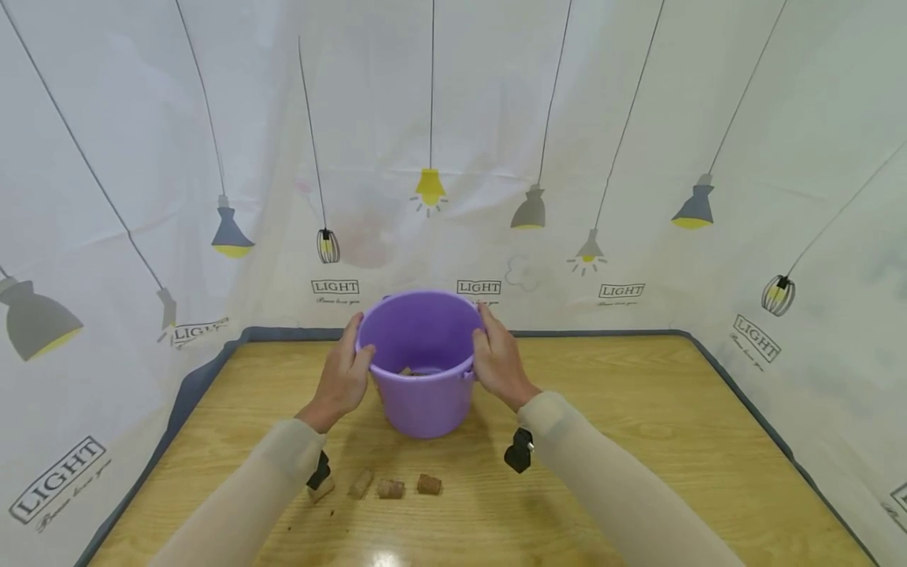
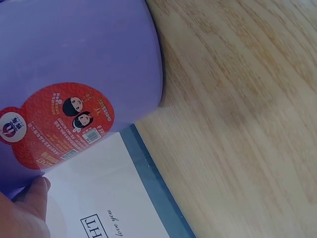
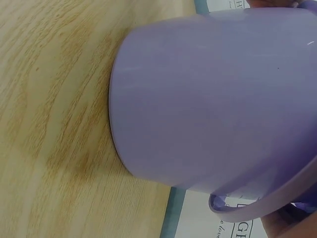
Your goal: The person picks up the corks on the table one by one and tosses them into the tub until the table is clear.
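A purple bucket (image 1: 425,409) stands upright between my two hands at the middle of the table. My left hand (image 1: 343,376) grips its left rim, thumb over the front edge. On the opposite side my right hand (image 1: 500,361) holds the rim the same way. Small brownish pieces (image 1: 407,372) show at the bottom inside, mostly hidden by the front wall. In the left wrist view a red round sticker (image 2: 69,124) is on the bucket's side. The right wrist view shows its purple handle (image 3: 267,206) hanging along the wall.
Several corks lie in a row nearer me, among them a darker cork (image 1: 429,484) at the right end and one (image 1: 320,490) partly behind my left wrist. The wooden table (image 1: 623,425) meets a white cloth (image 1: 453,236) printed with lamps at the back and sides.
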Demonstrator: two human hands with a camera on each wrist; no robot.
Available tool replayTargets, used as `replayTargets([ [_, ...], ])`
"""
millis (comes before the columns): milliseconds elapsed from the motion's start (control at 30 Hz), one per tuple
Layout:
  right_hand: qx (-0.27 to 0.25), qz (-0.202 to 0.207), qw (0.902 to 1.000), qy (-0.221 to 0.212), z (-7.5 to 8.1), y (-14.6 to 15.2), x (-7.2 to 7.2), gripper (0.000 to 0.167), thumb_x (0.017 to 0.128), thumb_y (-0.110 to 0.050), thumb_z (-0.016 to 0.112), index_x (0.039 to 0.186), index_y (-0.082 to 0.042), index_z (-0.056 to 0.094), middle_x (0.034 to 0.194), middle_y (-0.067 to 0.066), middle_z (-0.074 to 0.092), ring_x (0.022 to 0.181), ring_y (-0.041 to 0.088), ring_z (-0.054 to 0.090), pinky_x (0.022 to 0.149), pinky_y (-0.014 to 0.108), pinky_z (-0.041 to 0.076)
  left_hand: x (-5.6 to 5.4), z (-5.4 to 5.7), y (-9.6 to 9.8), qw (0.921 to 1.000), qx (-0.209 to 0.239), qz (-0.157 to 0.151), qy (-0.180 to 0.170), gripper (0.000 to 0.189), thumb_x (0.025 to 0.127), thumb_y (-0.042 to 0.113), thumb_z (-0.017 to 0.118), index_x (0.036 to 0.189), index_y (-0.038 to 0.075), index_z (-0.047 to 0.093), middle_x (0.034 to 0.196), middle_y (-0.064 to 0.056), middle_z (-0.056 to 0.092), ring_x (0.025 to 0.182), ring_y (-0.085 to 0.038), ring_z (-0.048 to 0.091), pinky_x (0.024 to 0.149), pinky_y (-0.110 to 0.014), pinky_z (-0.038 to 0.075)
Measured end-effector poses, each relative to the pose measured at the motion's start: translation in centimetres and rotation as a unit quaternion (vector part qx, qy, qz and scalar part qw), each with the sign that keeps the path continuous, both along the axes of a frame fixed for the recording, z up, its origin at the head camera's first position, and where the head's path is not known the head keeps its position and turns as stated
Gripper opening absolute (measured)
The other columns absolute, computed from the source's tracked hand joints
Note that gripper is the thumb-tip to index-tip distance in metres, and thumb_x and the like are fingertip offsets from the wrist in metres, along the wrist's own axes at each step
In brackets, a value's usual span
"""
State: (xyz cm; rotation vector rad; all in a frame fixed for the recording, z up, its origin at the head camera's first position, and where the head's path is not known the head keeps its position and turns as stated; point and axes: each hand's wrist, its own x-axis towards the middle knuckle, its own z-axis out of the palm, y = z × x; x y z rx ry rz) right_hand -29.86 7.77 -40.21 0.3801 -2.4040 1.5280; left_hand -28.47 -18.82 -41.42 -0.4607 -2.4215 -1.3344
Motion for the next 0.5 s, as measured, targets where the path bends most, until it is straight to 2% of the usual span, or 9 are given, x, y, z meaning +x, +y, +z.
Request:
replayTargets([
  [33, -0.003, 0.002, 1.0, -0.003, -0.02, -0.01, 0.0, 0.056, 0.108, -0.015, 0.036, 0.163, -0.01, 0.027, 0.156, 0.019, 0.043, 0.06, 0.025, 0.063, 0.052, 0.035, 0.058, -0.01, -0.02, -0.03, 1.0, 0.0, 0.002, 0.0, 0.065, 0.104, 0.015, 0.04, 0.162, -0.003, 0.016, 0.16, -0.028, 0.033, 0.145, -0.043, 0.038, 0.12, -0.055, 0.031],
  [133, -0.003, 0.005, 1.0, -0.006, 0.02, -0.01, 0.03, 0.056, 0.108, -0.016, 0.035, 0.163, -0.01, 0.026, 0.156, 0.018, 0.043, 0.06, 0.021, 0.061, 0.054, 0.035, 0.059, -0.03, -0.07, -0.11, 1.0, 0.001, 0.003, 0.002, 0.065, 0.104, 0.015, 0.041, 0.162, -0.002, 0.016, 0.16, -0.028, 0.034, 0.145, -0.042, 0.039, 0.12, -0.055, 0.032],
  [233, 0.004, 0.006, 1.0, -0.002, 0.09, 0.03, 0.01, 0.056, 0.108, -0.017, 0.034, 0.163, -0.009, 0.026, 0.159, 0.017, 0.04, 0.083, 0.026, 0.068, 0.075, 0.039, 0.061, -0.09, -0.14, -0.19, 1.0, 0.004, 0.0, 0.006, 0.065, 0.104, 0.015, 0.042, 0.162, -0.002, 0.017, 0.16, -0.028, 0.034, 0.144, -0.042, 0.039, 0.119, -0.055, 0.033],
  [333, 0.01, 0.002, 0.9999, 0.007, 0.1, 0.04, -0.05, 0.056, 0.108, -0.017, 0.035, 0.162, -0.007, 0.027, 0.161, 0.017, 0.039, 0.111, 0.031, 0.064, 0.099, 0.044, 0.054, -0.09, -0.16, -0.2, 0.9999, 0.008, -0.004, 0.009, 0.065, 0.104, 0.016, 0.042, 0.162, -0.002, 0.017, 0.16, -0.028, 0.034, 0.144, -0.042, 0.04, 0.119, -0.055, 0.034],
  [367, 0.012, 0.002, 0.9999, 0.008, 0.12, 0.04, -0.03, 0.056, 0.108, -0.017, 0.035, 0.162, -0.007, 0.027, 0.161, 0.017, 0.039, 0.112, 0.033, 0.063, 0.1, 0.045, 0.053, -0.11, -0.16, -0.2, 0.9999, 0.008, -0.005, 0.009, 0.065, 0.105, 0.016, 0.042, 0.162, -0.003, 0.017, 0.16, -0.028, 0.034, 0.144, -0.042, 0.04, 0.119, -0.055, 0.034],
  [400, 0.012, 0.002, 0.9999, 0.008, 0.11, 0.05, -0.04, 0.056, 0.108, -0.017, 0.034, 0.162, -0.007, 0.026, 0.16, 0.018, 0.039, 0.107, 0.032, 0.065, 0.097, 0.045, 0.055, -0.11, -0.15, -0.19, 0.9999, 0.008, -0.006, 0.01, 0.065, 0.105, 0.016, 0.041, 0.162, -0.003, 0.017, 0.16, -0.028, 0.034, 0.144, -0.042, 0.039, 0.119, -0.054, 0.034],
  [500, 0.01, 0.006, 0.9999, 0.007, 0.11, 0.09, -0.05, 0.057, 0.108, -0.018, 0.034, 0.163, -0.007, 0.026, 0.159, 0.019, 0.041, 0.083, 0.027, 0.067, 0.077, 0.04, 0.06, -0.06, -0.04, -0.19, 0.9998, 0.008, -0.012, 0.01, 0.065, 0.106, 0.017, 0.041, 0.162, -0.003, 0.016, 0.161, -0.028, 0.032, 0.145, -0.042, 0.038, 0.119, -0.054, 0.034],
])
